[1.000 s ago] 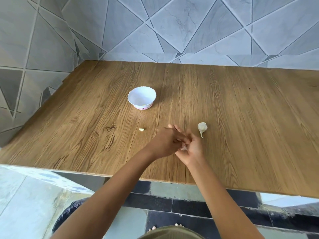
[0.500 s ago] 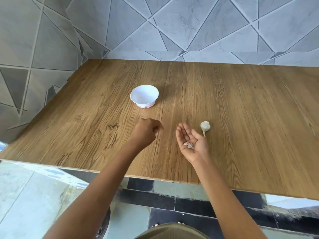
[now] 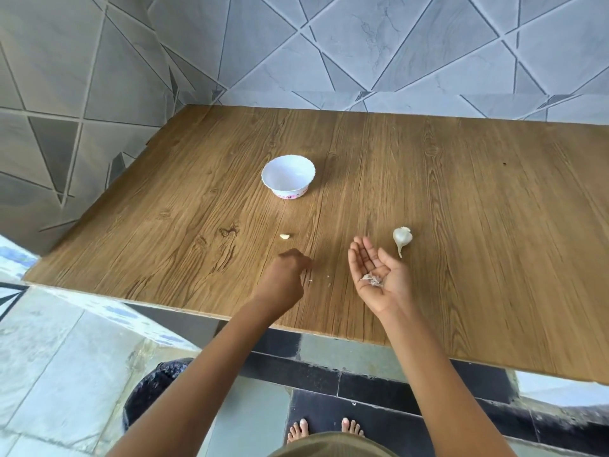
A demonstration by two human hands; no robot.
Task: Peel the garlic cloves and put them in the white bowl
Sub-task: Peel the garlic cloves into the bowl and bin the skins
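From the head view, the white bowl (image 3: 288,175) sits towards the far middle of the tabletop (image 3: 461,209), and nothing shows inside it. 1 small garlic clove (image 3: 284,236) lies bare on the wood between the bowl and the person, well short of the bowl. It looks pale and smooth, so I take it to be peeled. The rest of the garlic bulb (image 3: 402,237) lies to the right, just beyond the fingertips of the right hand (image 3: 379,275).

That right hand is flat open, palm up, with papery skins (image 3: 372,279) resting loose in it. The left hand (image 3: 288,275) hangs just short of the clove with its fingers curled in. It is blurred, so I cannot tell whether it pinches anything. A few skin flakes (image 3: 328,276) lie on the wood between the 2 hands.

The step looks to be getting that clove into the bowl. It is small and slippery, so a fingertip pinch across its width would serve best. It should be let go low over the bowl so it does not bounce out. The right palm should stay level meanwhile, or the skins will scatter.
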